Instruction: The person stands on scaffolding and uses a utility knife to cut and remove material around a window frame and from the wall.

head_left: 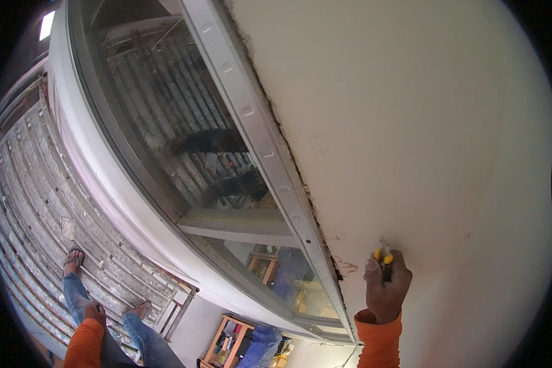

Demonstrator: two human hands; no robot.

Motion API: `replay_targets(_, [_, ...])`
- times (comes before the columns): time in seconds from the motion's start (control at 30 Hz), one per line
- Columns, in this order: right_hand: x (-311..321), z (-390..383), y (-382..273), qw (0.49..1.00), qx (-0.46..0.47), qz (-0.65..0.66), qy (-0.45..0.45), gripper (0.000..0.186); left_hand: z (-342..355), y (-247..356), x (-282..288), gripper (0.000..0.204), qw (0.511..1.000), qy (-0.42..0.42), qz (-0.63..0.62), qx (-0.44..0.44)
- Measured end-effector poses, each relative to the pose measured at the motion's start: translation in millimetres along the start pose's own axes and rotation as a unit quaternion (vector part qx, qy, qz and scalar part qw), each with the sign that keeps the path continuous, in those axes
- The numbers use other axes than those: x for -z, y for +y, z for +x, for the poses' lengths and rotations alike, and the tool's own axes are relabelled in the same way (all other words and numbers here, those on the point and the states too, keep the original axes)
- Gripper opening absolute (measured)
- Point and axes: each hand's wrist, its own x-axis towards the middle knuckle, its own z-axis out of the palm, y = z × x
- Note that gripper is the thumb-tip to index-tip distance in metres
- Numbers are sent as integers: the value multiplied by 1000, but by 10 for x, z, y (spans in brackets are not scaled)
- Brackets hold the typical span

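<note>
My right hand (387,285), in an orange sleeve, is raised to a large cream-white plastered surface (411,122). It is closed around a small hand tool (384,254) with yellow and black parts. The tool's greyish tip is blurred against the plaster, so its exact kind cannot be told. Beside it, thin curved marks (346,267) show on the plaster next to the metal frame. Low at the left, my left hand (94,313) is by my jeans-covered leg, with nothing visible in it. Its fingers are too small and partly hidden to read.
A long metal window frame (270,156) runs along the plaster's rough, cracked edge. Dark glass (165,92) reflects slatted planks. My sandalled feet (73,260) stand on a slatted, paint-spattered platform (43,178). Below are a wooden shelf (230,340) and blue sheeting (260,346).
</note>
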Motion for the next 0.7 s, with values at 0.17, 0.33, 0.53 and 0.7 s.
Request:
replay_targets(0.17, [-26,-16,45,982,-76,109,135,23,39,-60,-1,15,1000,-5,25,6])
replay_targets(0.33, [-112,67,40,979,-22,111,167,24,114,-114,-56,13,999,17,33,-18])
replay_targets(0.53, [-123,296,-486,988,-13,134,82,17,103,377,186,15,1000,4,5,3])
replay_targets(0.7, [-210,926,-1342,988,133,-44,-69,26,146,342,278,16,1000,-15,21,17])
